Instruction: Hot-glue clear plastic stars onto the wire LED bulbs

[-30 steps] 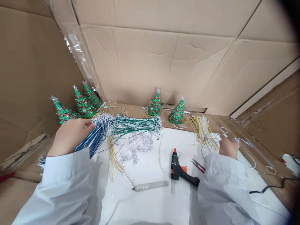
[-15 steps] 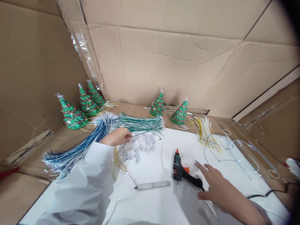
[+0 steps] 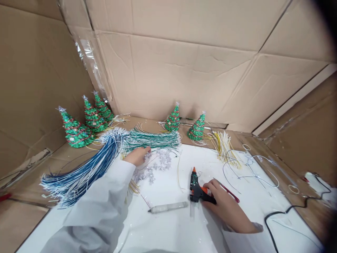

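Note:
My left hand (image 3: 138, 155), fingers pinched together, is at the far left edge of a scatter of clear plastic stars (image 3: 162, 161). What its fingertips hold, if anything, is hidden. Around the black handle of a glue gun (image 3: 195, 188) my right hand (image 3: 223, 205) is closed. The gun lies on its side, its orange nozzle pointing away from me. A slim red tool (image 3: 231, 194) shows along the back of the right hand; whether it is held there I cannot tell. A whitish pen-like stick (image 3: 168, 207) rests left of the gun.
Blue-and-white wires (image 3: 86, 175) lie at left, green wires (image 3: 155, 138) behind the stars, yellow-and-white wires (image 3: 223, 147) at right. Several small Christmas trees (image 3: 76, 131) stand along the cardboard wall (image 3: 171, 70). A black cord (image 3: 273, 214) and looped wires (image 3: 252, 165) occupy the right side.
My right hand has moved left and closed on the glue gun's handle. My left hand has shifted slightly among the stars. The whole view has swung a little.

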Motion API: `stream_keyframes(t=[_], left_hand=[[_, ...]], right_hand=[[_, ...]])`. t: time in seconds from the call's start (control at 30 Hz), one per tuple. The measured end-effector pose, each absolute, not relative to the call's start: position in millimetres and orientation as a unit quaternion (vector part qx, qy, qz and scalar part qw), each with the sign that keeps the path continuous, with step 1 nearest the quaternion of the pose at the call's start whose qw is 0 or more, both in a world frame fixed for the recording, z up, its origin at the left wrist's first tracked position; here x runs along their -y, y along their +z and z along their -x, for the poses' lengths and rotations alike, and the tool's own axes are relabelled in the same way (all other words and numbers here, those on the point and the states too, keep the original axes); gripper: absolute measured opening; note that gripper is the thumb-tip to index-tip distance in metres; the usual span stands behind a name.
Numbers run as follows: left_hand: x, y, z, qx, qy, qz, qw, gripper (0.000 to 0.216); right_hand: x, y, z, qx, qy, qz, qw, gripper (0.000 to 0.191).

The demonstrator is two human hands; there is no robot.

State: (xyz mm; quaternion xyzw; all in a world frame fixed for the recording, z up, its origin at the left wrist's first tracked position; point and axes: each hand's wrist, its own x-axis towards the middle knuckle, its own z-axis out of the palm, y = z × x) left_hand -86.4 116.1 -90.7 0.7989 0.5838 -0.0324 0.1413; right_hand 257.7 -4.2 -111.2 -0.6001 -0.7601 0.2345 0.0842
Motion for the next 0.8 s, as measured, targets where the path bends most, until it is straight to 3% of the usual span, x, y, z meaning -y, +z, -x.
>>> stream_keyframes(t=[0.27,0.43,0.53,0.67,0.8], left_hand=[[-114,-64,94,-0.555,0.046,-0.812,0.177,0.030],[-85,-15,81,-0.412,0.325,-0.773,0.356,0.012],[-59,5,62,-0.394,0.446,-0.707,0.382,0.014],[-30,12,38,-0.355,0.557,-0.647,0.382,0.012],[-10,14,27,-0.316,0.630,-0.619,0.347,0.019]], right_hand=[[5,-82,-268,0.766,0.284,0.531,0.225,0.027],[5,-49,-273,0.675,0.429,0.435,0.414,0.033],[-2,-26,-264,0.588,0.528,0.367,0.491,0.042],[-13,-2,-245,0.576,0.538,0.359,0.500,0.033],[-13,3,-233,0.635,0.560,0.343,0.407,0.043]])
